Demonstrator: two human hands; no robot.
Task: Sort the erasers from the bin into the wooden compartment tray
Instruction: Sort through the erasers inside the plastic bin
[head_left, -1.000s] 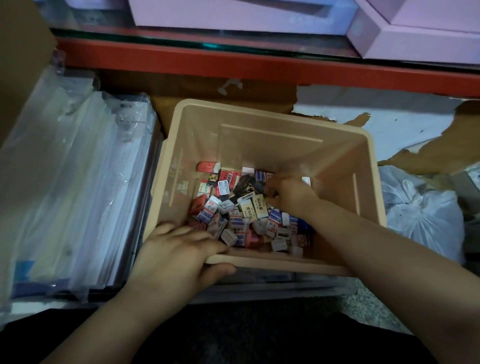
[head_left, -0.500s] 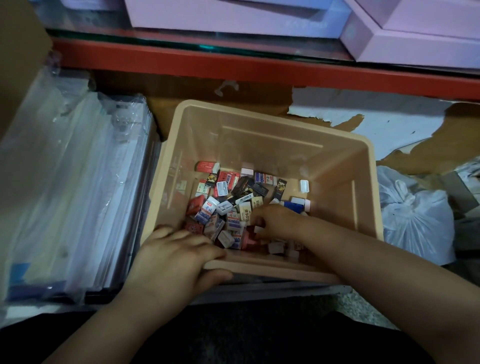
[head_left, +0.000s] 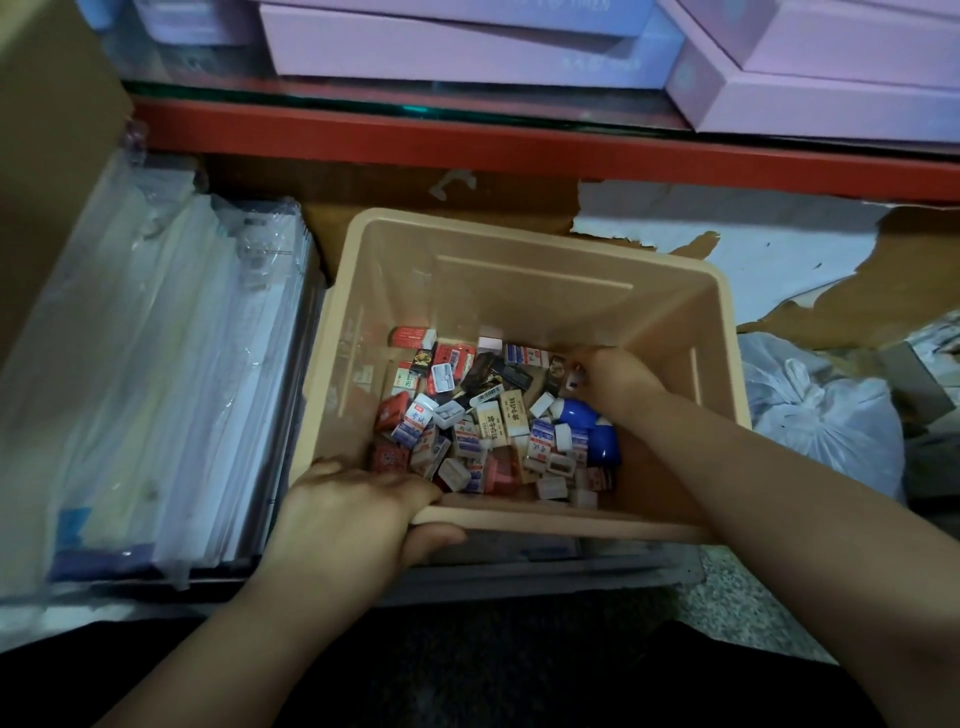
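My right grip (head_left: 618, 384) curled round an eraser (head_left: 574, 378) near the bin's (head_left: 519, 291) right wall, above the heaped erasers (head_left: 467, 421); my left grip (head_left: 353, 514) clamped the near-left rim. I judged: lift one only, hold the bin steady. No tray showed.

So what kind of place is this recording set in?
Probably a stationery shop or its stockroom: a bin holds loose packaged erasers, plastic-wrapped stacks of what look like paper goods lie beside it, and lilac boxes sit above a red shelf edge.
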